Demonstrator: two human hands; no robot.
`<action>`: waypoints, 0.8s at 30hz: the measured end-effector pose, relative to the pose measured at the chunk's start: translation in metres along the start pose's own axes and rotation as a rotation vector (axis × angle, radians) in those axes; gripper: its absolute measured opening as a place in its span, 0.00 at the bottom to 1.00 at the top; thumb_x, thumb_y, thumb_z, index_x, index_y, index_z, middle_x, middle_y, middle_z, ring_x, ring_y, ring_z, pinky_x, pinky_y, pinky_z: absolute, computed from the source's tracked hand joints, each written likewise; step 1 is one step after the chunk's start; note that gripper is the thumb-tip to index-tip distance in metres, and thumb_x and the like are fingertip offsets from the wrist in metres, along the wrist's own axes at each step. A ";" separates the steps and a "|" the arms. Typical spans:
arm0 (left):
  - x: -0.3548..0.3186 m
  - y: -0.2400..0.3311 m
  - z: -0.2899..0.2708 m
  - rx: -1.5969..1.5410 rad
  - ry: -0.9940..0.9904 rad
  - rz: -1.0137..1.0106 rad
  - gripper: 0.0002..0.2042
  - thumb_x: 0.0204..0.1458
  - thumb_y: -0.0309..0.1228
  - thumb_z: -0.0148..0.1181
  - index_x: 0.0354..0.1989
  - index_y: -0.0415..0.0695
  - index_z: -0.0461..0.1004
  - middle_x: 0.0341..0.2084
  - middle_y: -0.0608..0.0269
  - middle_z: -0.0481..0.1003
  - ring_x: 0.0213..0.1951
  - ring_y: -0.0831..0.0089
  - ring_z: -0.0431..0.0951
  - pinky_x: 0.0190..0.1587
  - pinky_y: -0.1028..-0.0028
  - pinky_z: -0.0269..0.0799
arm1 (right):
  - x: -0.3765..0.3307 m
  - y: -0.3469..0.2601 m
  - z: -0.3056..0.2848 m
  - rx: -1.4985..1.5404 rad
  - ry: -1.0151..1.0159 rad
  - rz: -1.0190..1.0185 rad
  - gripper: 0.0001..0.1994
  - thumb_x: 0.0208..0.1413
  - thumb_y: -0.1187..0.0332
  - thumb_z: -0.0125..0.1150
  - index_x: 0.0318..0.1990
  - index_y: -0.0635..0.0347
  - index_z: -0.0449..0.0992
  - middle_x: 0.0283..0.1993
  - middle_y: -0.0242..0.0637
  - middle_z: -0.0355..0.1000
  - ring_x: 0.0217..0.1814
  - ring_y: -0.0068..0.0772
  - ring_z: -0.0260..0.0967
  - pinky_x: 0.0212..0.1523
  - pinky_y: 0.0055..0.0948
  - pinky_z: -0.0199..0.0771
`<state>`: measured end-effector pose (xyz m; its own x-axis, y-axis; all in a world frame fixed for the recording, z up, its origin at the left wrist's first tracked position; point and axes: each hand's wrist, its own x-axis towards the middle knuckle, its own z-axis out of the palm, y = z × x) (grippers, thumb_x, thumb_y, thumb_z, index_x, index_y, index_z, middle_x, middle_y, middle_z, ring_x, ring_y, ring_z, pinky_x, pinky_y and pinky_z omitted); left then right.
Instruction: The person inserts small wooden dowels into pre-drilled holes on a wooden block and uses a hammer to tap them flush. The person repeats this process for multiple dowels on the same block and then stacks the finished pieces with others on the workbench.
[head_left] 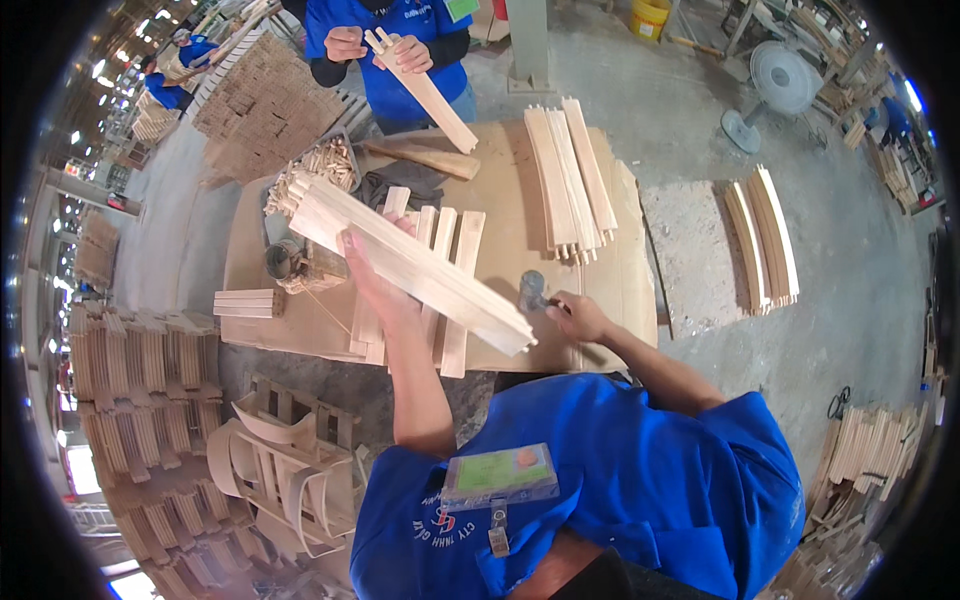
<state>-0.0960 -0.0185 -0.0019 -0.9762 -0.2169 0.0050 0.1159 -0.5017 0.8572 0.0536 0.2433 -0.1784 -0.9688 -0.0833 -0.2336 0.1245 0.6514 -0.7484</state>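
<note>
My left hand (382,288) is closed around a stack of pale wooden slats (425,268), held tilted above the table. Short dowels stick out at the stack's lower right end. In my right hand (582,318) is the handle of a hammer (534,290) with a dark grey head, just right of that end. Beneath the stack, several loose slats (463,270) lie side by side on the cardboard-covered table (500,190). Farther right on the table rests a group of slats (565,180) with dowels in their ends.
A tray of loose dowels (325,165) and a metal can (283,262) stand at the table's left. Across the table, a co-worker's hand (408,55) holds a doweled slat (430,98). More slats (765,240) lie on a board at right. A fan (783,78) stands beyond.
</note>
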 end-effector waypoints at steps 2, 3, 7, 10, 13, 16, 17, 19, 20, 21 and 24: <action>0.012 0.003 -0.002 -0.166 -0.034 -0.071 0.38 0.63 0.64 0.51 0.58 0.34 0.68 0.45 0.42 0.77 0.44 0.53 0.80 0.54 0.57 0.79 | 0.016 -0.019 0.009 -0.376 0.066 -0.104 0.18 0.69 0.52 0.59 0.51 0.58 0.80 0.47 0.55 0.79 0.46 0.59 0.78 0.48 0.46 0.80; 0.016 -0.002 -0.006 -0.232 -0.070 -0.100 0.39 0.63 0.65 0.52 0.58 0.33 0.68 0.45 0.41 0.77 0.44 0.52 0.80 0.53 0.56 0.79 | 0.020 -0.031 -0.001 -0.434 0.005 -0.045 0.22 0.70 0.48 0.56 0.56 0.58 0.79 0.50 0.48 0.77 0.51 0.50 0.77 0.51 0.40 0.79; 0.015 -0.029 0.037 -0.183 -0.037 -0.248 0.40 0.61 0.65 0.54 0.59 0.33 0.67 0.42 0.39 0.77 0.42 0.50 0.80 0.49 0.54 0.79 | -0.018 -0.062 -0.064 0.974 -0.104 0.168 0.38 0.67 0.42 0.60 0.72 0.64 0.65 0.64 0.46 0.72 0.64 0.36 0.69 0.61 0.41 0.72; 0.002 -0.058 0.074 -0.252 -0.181 -0.358 0.39 0.61 0.64 0.54 0.58 0.34 0.67 0.41 0.41 0.77 0.41 0.51 0.80 0.49 0.54 0.79 | -0.068 -0.071 -0.087 0.828 -0.099 -0.136 0.53 0.58 0.36 0.68 0.79 0.64 0.52 0.71 0.47 0.64 0.75 0.38 0.59 0.73 0.40 0.59; -0.038 -0.091 0.135 -0.195 -0.296 -0.494 0.37 0.64 0.63 0.52 0.56 0.35 0.68 0.38 0.46 0.77 0.39 0.57 0.80 0.46 0.60 0.81 | -0.120 -0.050 -0.095 0.913 0.136 -0.028 0.49 0.57 0.47 0.74 0.78 0.62 0.54 0.69 0.46 0.66 0.74 0.41 0.60 0.74 0.41 0.59; -0.089 -0.147 0.191 -0.184 -0.489 -0.688 0.35 0.65 0.64 0.53 0.52 0.36 0.70 0.35 0.51 0.78 0.38 0.60 0.80 0.46 0.63 0.81 | -0.172 0.001 -0.091 1.153 0.467 0.130 0.44 0.57 0.53 0.76 0.75 0.60 0.59 0.69 0.42 0.66 0.69 0.35 0.65 0.70 0.36 0.64; -0.104 -0.183 0.206 -0.132 -0.515 -0.724 0.35 0.64 0.64 0.55 0.54 0.38 0.71 0.38 0.53 0.78 0.41 0.62 0.80 0.49 0.63 0.80 | -0.185 0.019 -0.089 1.246 0.611 0.183 0.41 0.56 0.57 0.75 0.73 0.61 0.61 0.66 0.42 0.68 0.68 0.33 0.65 0.69 0.35 0.65; -0.136 -0.257 0.235 -0.035 -0.504 -0.717 0.36 0.62 0.64 0.58 0.61 0.42 0.70 0.47 0.57 0.77 0.49 0.64 0.78 0.56 0.62 0.76 | -0.207 0.058 -0.090 1.250 0.778 0.282 0.40 0.56 0.57 0.75 0.72 0.61 0.62 0.65 0.41 0.69 0.67 0.33 0.66 0.68 0.35 0.65; -0.157 -0.291 0.254 0.004 -0.480 -0.685 0.37 0.61 0.64 0.60 0.65 0.44 0.69 0.53 0.59 0.76 0.54 0.65 0.76 0.60 0.62 0.74 | -0.215 0.083 -0.093 1.248 0.865 0.327 0.40 0.57 0.57 0.75 0.72 0.62 0.62 0.64 0.41 0.69 0.67 0.33 0.66 0.68 0.35 0.65; -0.169 -0.324 0.262 0.038 -0.521 -0.791 0.39 0.61 0.64 0.60 0.69 0.45 0.66 0.58 0.60 0.73 0.59 0.66 0.73 0.62 0.63 0.72 | -0.221 0.106 -0.095 1.236 0.919 0.351 0.38 0.56 0.59 0.77 0.69 0.63 0.63 0.61 0.41 0.72 0.64 0.32 0.69 0.64 0.33 0.70; -0.206 -0.406 0.291 0.166 -0.586 -1.006 0.45 0.59 0.66 0.62 0.75 0.46 0.60 0.68 0.59 0.68 0.66 0.64 0.69 0.67 0.62 0.68 | -0.236 0.182 -0.100 1.296 1.029 0.466 0.38 0.55 0.60 0.79 0.67 0.64 0.64 0.57 0.40 0.74 0.59 0.31 0.72 0.57 0.31 0.74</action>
<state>0.0048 0.4733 -0.2014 -0.5550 0.6548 -0.5131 -0.7381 -0.1031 0.6668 0.2831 0.4566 -0.1978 -0.4676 0.7393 -0.4845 -0.0091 -0.5521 -0.8337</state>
